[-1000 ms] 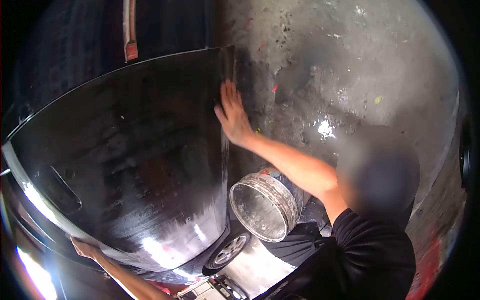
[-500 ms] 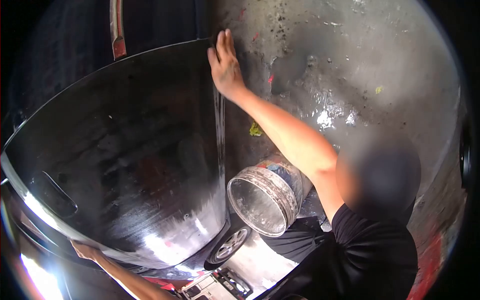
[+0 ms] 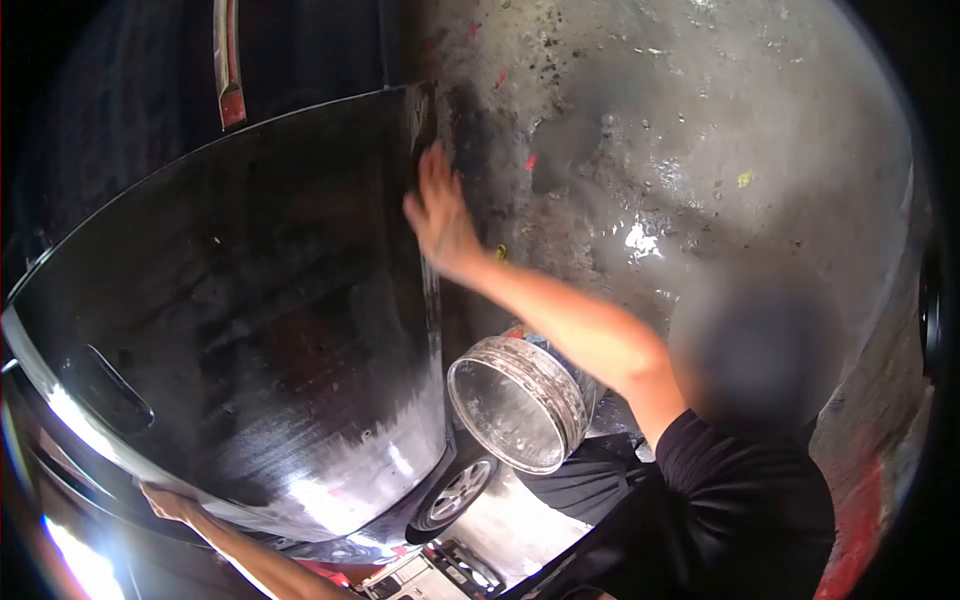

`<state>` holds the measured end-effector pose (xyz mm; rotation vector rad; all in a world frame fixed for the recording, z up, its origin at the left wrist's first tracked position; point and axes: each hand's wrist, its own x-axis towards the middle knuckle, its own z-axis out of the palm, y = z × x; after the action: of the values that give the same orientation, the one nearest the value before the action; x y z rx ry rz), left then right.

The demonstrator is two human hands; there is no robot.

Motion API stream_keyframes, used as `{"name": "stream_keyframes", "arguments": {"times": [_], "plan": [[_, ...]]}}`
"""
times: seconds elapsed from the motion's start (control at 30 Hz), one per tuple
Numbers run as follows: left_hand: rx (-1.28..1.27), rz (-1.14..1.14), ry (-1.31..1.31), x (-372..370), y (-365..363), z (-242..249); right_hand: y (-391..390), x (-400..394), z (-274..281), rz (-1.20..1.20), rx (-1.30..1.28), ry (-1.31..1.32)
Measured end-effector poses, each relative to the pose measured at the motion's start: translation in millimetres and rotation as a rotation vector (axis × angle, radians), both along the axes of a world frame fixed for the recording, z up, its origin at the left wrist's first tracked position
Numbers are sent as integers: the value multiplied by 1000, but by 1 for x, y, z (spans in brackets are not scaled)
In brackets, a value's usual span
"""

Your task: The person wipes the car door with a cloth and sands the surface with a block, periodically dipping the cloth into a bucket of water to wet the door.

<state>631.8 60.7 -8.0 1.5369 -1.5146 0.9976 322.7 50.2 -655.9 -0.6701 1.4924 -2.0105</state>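
Note:
A dark car door panel (image 3: 230,300) fills the left of the view, with a greyish-white scuffed area near its lower end and a slim recessed handle (image 3: 120,388). My right hand (image 3: 445,220) lies along the panel's right-hand edge, fingers stretched out and thumb apart, slightly blurred; nothing is in it. At the bottom left my left hand (image 3: 168,502) grips the door's bright edge, its fingertips partly hidden behind it. A dusty, paint-stained bucket (image 3: 518,405) stands tilted below my right forearm, its open mouth towards the door.
Rough grey concrete floor (image 3: 640,120) with wet patches and red and yellow specks spreads at right. A wheel (image 3: 458,492) and a pale box-like object (image 3: 425,575) show at the bottom. A blurred dark round shape (image 3: 755,345) sits above the black shirt (image 3: 740,500).
My right hand has slid down the view along the door's edge, away from the upper corner. My left hand stays at the same edge; the view has shifted slightly.

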Motion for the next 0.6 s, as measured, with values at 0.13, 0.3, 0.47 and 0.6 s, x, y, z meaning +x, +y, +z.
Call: {"name": "stream_keyframes", "arguments": {"times": [0.13,0.3,0.47,0.6], "plan": [[-9,-49,9,-1,6,-1,28,48,9,141,-16,56],[4,-9,174,-22,10,-10,-36,-74,14,-132,-106,-103],[-8,-123,92,5,4,1,31,45,-7,124,-10,103],[36,-86,162,-5,2,2,-9,-43,1,-100,-3,66]]}}
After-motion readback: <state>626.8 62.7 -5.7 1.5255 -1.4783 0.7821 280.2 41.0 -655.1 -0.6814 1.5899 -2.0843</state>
